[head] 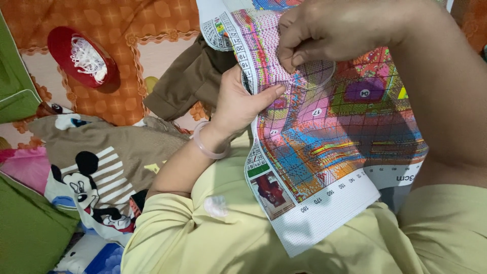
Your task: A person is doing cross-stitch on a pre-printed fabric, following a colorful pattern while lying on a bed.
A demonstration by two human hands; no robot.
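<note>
A colourful printed cross-stitch canvas with a grid pattern and white border lies across my lap. My left hand, with a pale bangle on the wrist, grips the canvas at its left edge, thumb on top. My right hand is above the canvas with fingers pinched together, apparently on a thin thread that loops down over the fabric; any needle is too small to see.
A red bowl holding white thread sits on the orange patterned mat at upper left. A brown garment lies behind my left hand. A cartoon-print cloth and green cushions are at left.
</note>
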